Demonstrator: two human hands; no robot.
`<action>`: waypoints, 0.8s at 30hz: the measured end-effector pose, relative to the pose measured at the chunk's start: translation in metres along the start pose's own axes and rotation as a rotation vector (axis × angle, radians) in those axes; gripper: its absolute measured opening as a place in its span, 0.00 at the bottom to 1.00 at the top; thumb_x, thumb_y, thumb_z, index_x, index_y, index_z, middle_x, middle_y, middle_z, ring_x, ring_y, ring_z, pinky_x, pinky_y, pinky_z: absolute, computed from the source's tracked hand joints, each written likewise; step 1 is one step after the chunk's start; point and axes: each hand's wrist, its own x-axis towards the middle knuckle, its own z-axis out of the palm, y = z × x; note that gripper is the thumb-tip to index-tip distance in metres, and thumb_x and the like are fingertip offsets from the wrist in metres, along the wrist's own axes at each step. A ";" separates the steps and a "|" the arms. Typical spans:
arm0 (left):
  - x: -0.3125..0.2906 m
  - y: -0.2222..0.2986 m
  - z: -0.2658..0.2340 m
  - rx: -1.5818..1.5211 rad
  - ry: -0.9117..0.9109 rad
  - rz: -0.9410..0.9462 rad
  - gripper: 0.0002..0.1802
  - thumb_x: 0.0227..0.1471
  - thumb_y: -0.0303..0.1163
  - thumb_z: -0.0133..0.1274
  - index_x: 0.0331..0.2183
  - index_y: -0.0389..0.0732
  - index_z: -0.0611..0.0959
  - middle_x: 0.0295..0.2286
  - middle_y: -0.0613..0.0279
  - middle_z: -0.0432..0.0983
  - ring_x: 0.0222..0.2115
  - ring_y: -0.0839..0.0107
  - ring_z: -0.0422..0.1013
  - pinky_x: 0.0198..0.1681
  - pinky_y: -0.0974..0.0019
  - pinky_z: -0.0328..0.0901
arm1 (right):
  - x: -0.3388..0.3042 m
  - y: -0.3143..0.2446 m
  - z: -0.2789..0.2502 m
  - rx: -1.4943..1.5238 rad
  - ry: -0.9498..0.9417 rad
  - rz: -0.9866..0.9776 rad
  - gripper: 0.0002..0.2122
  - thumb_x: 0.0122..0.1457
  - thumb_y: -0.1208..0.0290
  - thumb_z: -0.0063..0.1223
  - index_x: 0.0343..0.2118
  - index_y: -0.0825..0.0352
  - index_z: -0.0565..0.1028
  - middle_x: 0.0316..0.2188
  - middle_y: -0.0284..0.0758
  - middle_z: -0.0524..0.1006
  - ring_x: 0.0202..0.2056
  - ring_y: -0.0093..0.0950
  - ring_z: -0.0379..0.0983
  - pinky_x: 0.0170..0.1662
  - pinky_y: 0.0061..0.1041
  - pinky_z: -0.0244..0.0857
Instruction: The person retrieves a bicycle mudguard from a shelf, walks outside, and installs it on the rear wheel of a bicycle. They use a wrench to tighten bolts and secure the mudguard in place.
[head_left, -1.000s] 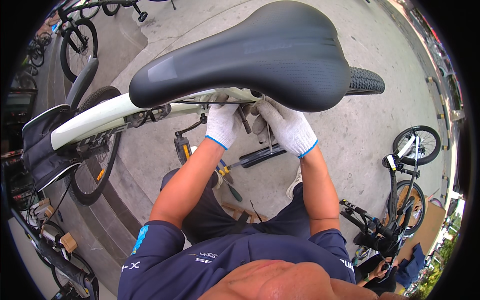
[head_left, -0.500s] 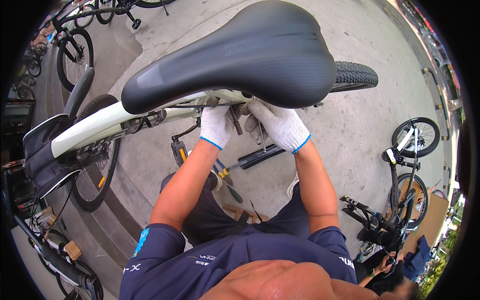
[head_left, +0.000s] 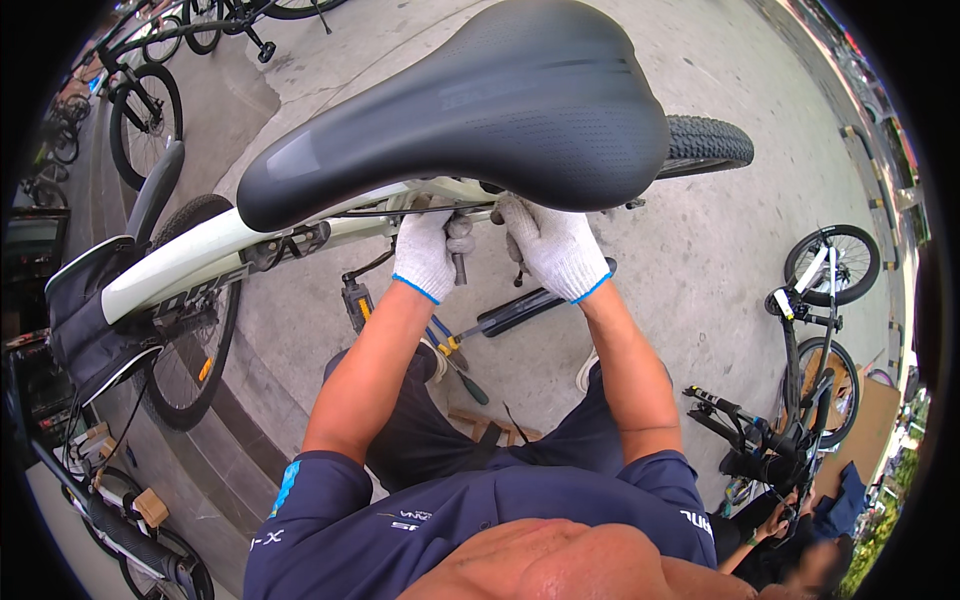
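Note:
A large black saddle [head_left: 470, 110] tops the pale bicycle frame [head_left: 190, 258] before me and hides part of what my hands work at. Both hands wear white knit gloves with blue cuffs. Below the saddle, my left hand [head_left: 426, 250] is closed beside the frame, fingers curled round a short grey metal rod [head_left: 460, 268] whose end sticks out below. Close to its right, my right hand [head_left: 556, 248] has its fingers bent in under the saddle's edge. A thin dark piece [head_left: 519, 274] shows below those fingers; what they grip is mostly hidden.
A bicycle pedal [head_left: 356, 302] sticks out at left. On the concrete between my feet lie a black cylindrical object [head_left: 520, 312], blue-and-yellow handled tools [head_left: 444, 338] and a green-handled tool [head_left: 474, 390]. Another bicycle [head_left: 815, 330] lies at right, near a person's hands [head_left: 775, 520].
The grey rod at my left hand has turned more upright and come closer to its fingers. The long thin shaft below my right hand now shows much less. The saddle has shifted slightly left.

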 end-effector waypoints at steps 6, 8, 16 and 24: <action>0.003 0.032 -0.019 -0.613 -0.332 -0.508 0.13 0.69 0.37 0.50 0.38 0.36 0.76 0.26 0.66 0.68 0.20 0.79 0.62 0.18 0.75 0.57 | 0.008 0.023 -0.010 -0.528 0.273 -0.441 0.10 0.71 0.68 0.53 0.45 0.68 0.82 0.26 0.41 0.80 0.28 0.38 0.79 0.36 0.38 0.73; 0.000 0.031 -0.021 -0.518 -0.346 -0.433 0.13 0.70 0.39 0.49 0.36 0.40 0.76 0.24 0.67 0.67 0.19 0.79 0.61 0.18 0.75 0.57 | 0.010 0.027 -0.010 -0.547 0.254 -0.329 0.11 0.69 0.67 0.55 0.47 0.65 0.83 0.29 0.42 0.82 0.32 0.45 0.80 0.40 0.41 0.73; 0.013 0.010 -0.003 -0.318 -0.231 -0.087 0.11 0.70 0.34 0.47 0.41 0.35 0.77 0.21 0.68 0.62 0.17 0.81 0.57 0.16 0.76 0.54 | 0.001 0.029 0.000 -0.411 0.255 -0.141 0.13 0.68 0.57 0.52 0.41 0.62 0.80 0.29 0.51 0.82 0.35 0.53 0.81 0.39 0.52 0.74; 0.042 0.015 0.000 -0.096 -0.016 -0.088 0.15 0.71 0.42 0.46 0.38 0.41 0.77 0.19 0.68 0.57 0.15 0.80 0.53 0.15 0.76 0.52 | -0.008 0.021 0.008 -0.326 0.349 -0.057 0.14 0.66 0.59 0.54 0.37 0.67 0.79 0.26 0.51 0.80 0.33 0.53 0.81 0.39 0.52 0.73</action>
